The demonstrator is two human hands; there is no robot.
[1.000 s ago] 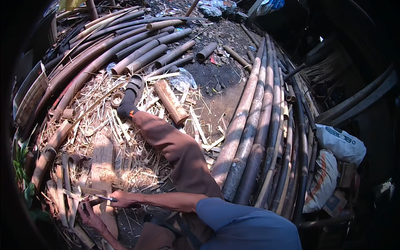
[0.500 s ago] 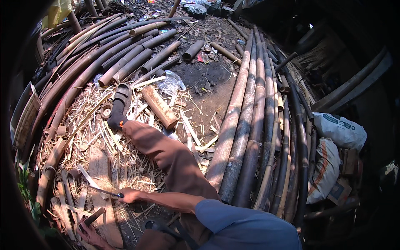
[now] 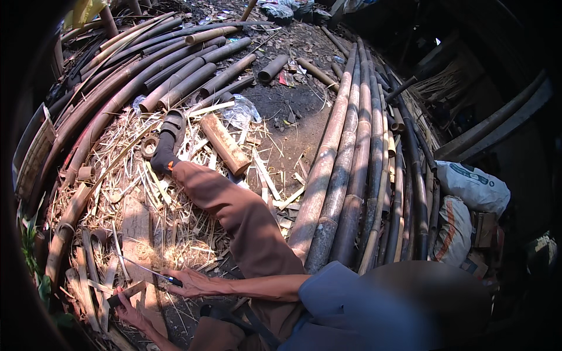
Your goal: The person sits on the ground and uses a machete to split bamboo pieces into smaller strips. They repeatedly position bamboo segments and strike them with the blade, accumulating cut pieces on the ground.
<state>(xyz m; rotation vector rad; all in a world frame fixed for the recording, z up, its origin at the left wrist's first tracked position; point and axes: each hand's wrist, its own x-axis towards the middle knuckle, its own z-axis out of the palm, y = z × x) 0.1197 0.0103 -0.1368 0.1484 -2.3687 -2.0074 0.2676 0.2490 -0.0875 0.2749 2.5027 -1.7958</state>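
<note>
My right hand (image 3: 192,283) is closed around the dark handle of a knife (image 3: 149,271), whose thin blade points up and to the left. Just below and left of it, my left hand (image 3: 130,311) grips a short, dark-edged piece of bamboo (image 3: 136,289). The blade is apart from that piece, a little above it. Behind both hands lies a long flat wooden board (image 3: 137,228) on the ground. Split bamboo pieces (image 3: 88,263) lie to the left of my left hand.
My outstretched leg (image 3: 234,216) crosses the middle, its sandalled foot (image 3: 172,126) among pale shavings (image 3: 117,169). Long bamboo poles (image 3: 333,169) run along the right, with more poles (image 3: 111,111) curving at the left. A cut bamboo section (image 3: 225,144) lies beyond my leg. White sacks (image 3: 473,186) stand far right.
My left hand has come up with the bamboo piece, more of its fingers now showing. The knife in my right hand has shifted slightly down and right, its blade angled more steeply.
</note>
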